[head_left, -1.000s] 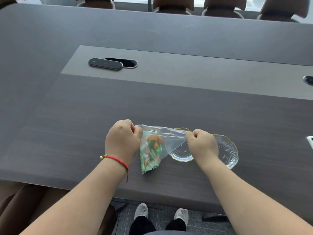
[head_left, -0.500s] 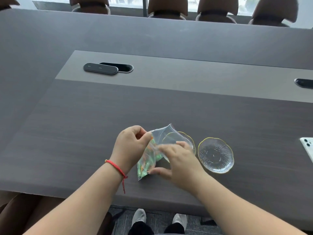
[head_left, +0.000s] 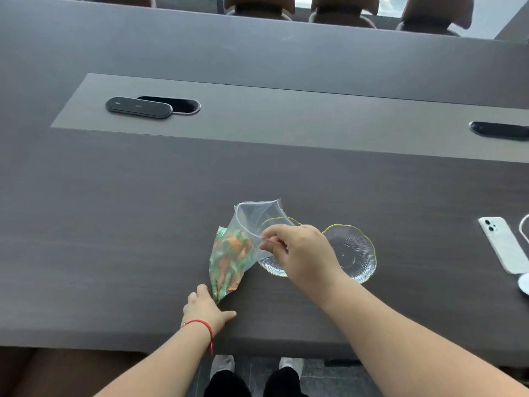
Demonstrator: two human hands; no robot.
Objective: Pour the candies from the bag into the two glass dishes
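Note:
A clear zip bag holds green and orange candies bunched in its lower part. The bag's mouth gapes open at the top, pointing away from me. My right hand pinches the near edge of the mouth. My left hand grips the bag's bottom corner near the table's front edge. Two gold-rimmed glass dishes lie just right of the bag: the left dish is partly hidden by the bag and my right hand, the right dish shows fully and is empty.
A white phone lies at the right edge, with a white round object beside it. A black oval device sits by a cable slot at the back left, another slot at the back right. Chairs line the far side.
My left hand has dropped from the bag's top to its bottom corner. My right hand has taken the mouth's edge, and the bag stands open and stretched between both hands.

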